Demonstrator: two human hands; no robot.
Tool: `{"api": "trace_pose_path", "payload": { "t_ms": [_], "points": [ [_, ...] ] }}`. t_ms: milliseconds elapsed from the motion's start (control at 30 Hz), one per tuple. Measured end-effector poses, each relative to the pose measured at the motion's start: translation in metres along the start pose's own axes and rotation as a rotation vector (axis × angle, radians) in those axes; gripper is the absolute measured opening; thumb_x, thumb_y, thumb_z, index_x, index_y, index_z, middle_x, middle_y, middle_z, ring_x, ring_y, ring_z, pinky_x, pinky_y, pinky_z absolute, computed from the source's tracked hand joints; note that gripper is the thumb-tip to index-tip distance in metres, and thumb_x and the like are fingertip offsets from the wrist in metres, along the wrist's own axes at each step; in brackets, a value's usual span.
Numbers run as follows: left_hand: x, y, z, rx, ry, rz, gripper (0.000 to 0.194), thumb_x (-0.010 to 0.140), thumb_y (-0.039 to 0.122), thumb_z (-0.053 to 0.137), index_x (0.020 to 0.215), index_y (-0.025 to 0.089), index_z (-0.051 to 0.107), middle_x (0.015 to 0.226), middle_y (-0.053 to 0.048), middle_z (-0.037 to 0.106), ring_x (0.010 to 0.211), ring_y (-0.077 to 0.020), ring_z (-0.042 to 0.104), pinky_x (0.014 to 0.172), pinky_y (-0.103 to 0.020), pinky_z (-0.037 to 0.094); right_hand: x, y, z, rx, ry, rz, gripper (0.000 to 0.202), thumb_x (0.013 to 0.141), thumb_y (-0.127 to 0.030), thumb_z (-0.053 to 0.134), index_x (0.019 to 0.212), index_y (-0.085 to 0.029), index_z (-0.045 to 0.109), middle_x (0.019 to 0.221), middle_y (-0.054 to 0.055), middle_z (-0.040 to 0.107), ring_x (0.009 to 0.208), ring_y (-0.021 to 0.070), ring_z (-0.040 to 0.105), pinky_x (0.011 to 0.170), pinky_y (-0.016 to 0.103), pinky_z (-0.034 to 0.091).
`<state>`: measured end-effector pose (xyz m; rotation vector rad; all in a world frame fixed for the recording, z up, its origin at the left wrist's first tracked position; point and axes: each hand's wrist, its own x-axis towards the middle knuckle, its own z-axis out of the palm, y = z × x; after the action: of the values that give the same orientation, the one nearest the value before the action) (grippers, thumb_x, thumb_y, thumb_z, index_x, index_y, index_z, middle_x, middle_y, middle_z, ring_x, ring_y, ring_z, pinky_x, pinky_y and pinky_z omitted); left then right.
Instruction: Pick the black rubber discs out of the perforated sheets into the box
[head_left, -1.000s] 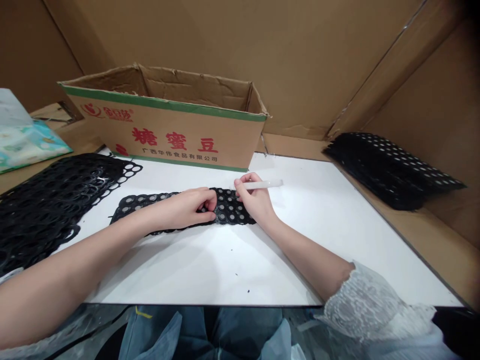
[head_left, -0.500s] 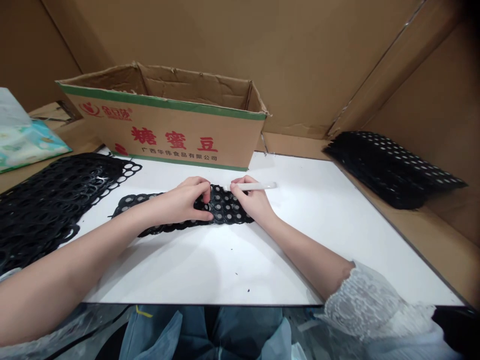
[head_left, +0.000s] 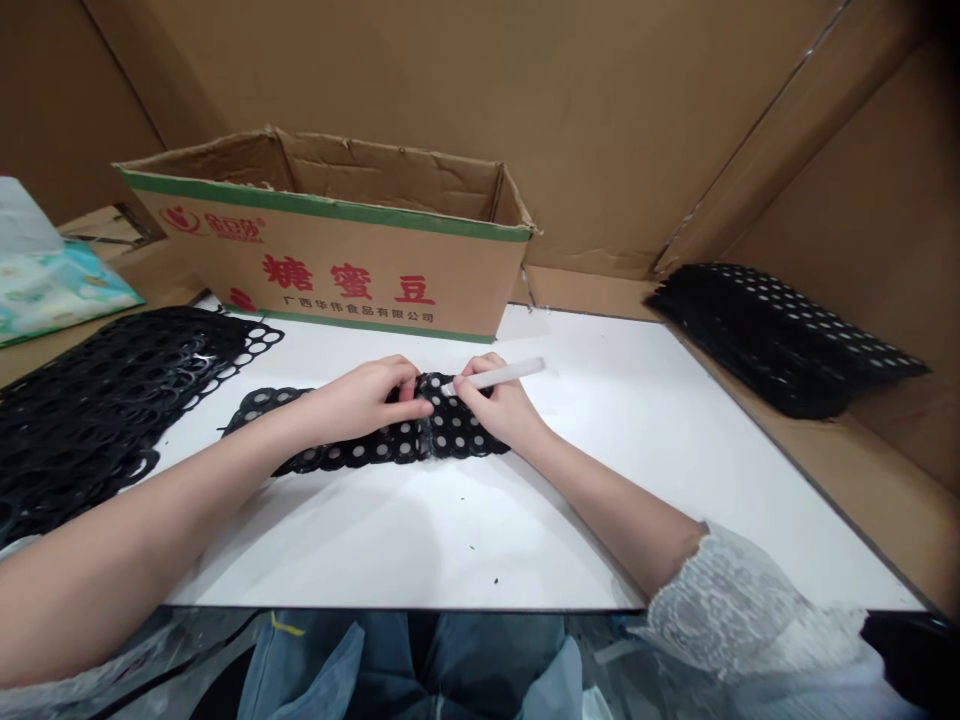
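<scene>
A black sheet of joined rings (head_left: 457, 425) with rows of pale round spots lies across the white tabletop in front of me. My left hand (head_left: 375, 398) rests over its middle, fingers curled at the far edge and thumb on top, gripping it. Part of the sheet is hidden under that hand. In my right hand (head_left: 501, 405) is a slim white pen-like tool (head_left: 517, 373), pinched between thumb and fingers. It slants down to the left, its tip at the sheet near my left thumb. I cannot tell exactly what kind of tool it is.
An open cardboard box (head_left: 322, 255) stands behind the sheet. To the left lies a pile of black ring sheets (head_left: 97, 400), with a tissue pack (head_left: 71, 285) beyond it. Another stack of black sheets (head_left: 780, 335) sits at the right edge. Small black crumbs dot the white tabletop (head_left: 570, 530).
The white tool has tilted more steeply, and its tip has moved down and left over the sheet. My left thumb has moved up, closer to the index finger.
</scene>
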<state>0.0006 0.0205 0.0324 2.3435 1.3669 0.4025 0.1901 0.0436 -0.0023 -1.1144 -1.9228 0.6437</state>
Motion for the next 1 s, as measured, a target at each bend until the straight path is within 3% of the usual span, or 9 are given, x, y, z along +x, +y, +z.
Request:
{"api": "trace_pose_path", "payload": {
  "t_ms": [100, 200, 300, 433, 533, 700, 900, 1000],
  "points": [
    [0.001, -0.003, 0.002, -0.063, 0.081, -0.047, 0.025, 0.078, 0.039, 0.039, 0.064, 0.018, 0.038, 0.077, -0.001, 0.053, 0.071, -0.015, 0.049, 0.066, -0.027, 0.037, 0.001, 0.0, 0.0, 0.022, 0.023, -0.012, 0.016, 0.073, -0.028, 0.044, 0.061, -0.018, 0.047, 0.071, 0.0, 0.047, 0.072, 0.0133, 0.047, 0.072, 0.028, 0.037],
    [0.002, -0.006, 0.005, -0.213, 0.114, -0.064, 0.016, 0.075, 0.035, 0.044, 0.079, 0.02, 0.04, 0.083, -0.001, 0.054, 0.075, -0.0145, 0.051, 0.069, -0.027, 0.039, 0.0, -0.001, -0.002, 0.058, 0.046, 0.008, 0.017, 0.074, -0.027, 0.042, 0.061, -0.018, 0.046, 0.065, -0.001, 0.048, 0.066, 0.0129, 0.046, 0.066, 0.027, 0.036],
    [0.002, -0.004, 0.007, -0.278, 0.098, -0.065, 0.024, 0.075, 0.037, 0.044, 0.092, 0.02, 0.041, 0.084, -0.001, 0.054, 0.077, -0.0146, 0.051, 0.07, -0.028, 0.04, -0.002, -0.005, -0.004, 0.083, 0.057, 0.029, 0.019, 0.076, -0.029, 0.04, 0.06, -0.019, 0.044, 0.058, -0.002, 0.045, 0.06, 0.0121, 0.044, 0.06, 0.026, 0.035],
    [0.002, -0.001, 0.011, -0.164, 0.073, -0.046, 0.032, 0.069, 0.043, 0.05, 0.09, 0.019, 0.048, 0.087, -0.002, 0.054, 0.081, -0.0174, 0.05, 0.072, -0.03, 0.039, -0.002, -0.008, -0.005, 0.084, 0.078, 0.043, 0.019, 0.076, -0.029, 0.041, 0.059, -0.019, 0.043, 0.058, -0.002, 0.045, 0.06, 0.0122, 0.044, 0.059, 0.025, 0.035],
    [0.003, -0.001, 0.011, -0.122, 0.054, -0.022, 0.027, 0.069, 0.036, 0.049, 0.09, 0.019, 0.049, 0.09, -0.002, 0.054, 0.083, -0.0175, 0.05, 0.074, -0.029, 0.038, -0.003, -0.008, -0.005, 0.09, 0.079, 0.044, 0.019, 0.076, -0.029, 0.041, 0.06, -0.019, 0.043, 0.058, -0.002, 0.045, 0.06, 0.0122, 0.044, 0.059, 0.026, 0.035],
    [0.002, 0.0, 0.01, -0.181, 0.036, -0.061, 0.024, 0.069, 0.028, 0.046, 0.091, 0.02, 0.048, 0.088, -0.001, 0.056, 0.081, -0.0166, 0.051, 0.072, -0.028, 0.038, -0.004, -0.01, -0.005, 0.04, 0.086, -0.04, 0.016, 0.076, -0.026, 0.04, 0.063, -0.019, 0.046, 0.066, 0.0, 0.049, 0.069, 0.0137, 0.046, 0.066, 0.027, 0.036],
    [0.002, 0.004, 0.013, -0.152, 0.092, -0.129, 0.021, 0.073, 0.037, 0.043, 0.08, 0.019, 0.048, 0.075, 0.001, 0.055, 0.07, -0.0155, 0.05, 0.064, -0.027, 0.037, -0.005, -0.014, -0.007, -0.065, 0.088, -0.106, 0.014, 0.075, -0.024, 0.042, 0.063, -0.02, 0.046, 0.067, 0.001, 0.052, 0.075, 0.0157, 0.045, 0.071, 0.03, 0.036],
    [0.003, 0.002, 0.014, -0.183, 0.083, -0.13, 0.017, 0.073, 0.034, 0.041, 0.078, 0.019, 0.049, 0.074, 0.001, 0.055, 0.069, -0.015, 0.05, 0.064, -0.027, 0.037, -0.006, -0.014, -0.006, -0.067, 0.047, -0.094, 0.016, 0.074, -0.024, 0.044, 0.058, -0.02, 0.042, 0.065, 0.0, 0.052, 0.076, 0.0165, 0.044, 0.07, 0.03, 0.037]
  ]
}}
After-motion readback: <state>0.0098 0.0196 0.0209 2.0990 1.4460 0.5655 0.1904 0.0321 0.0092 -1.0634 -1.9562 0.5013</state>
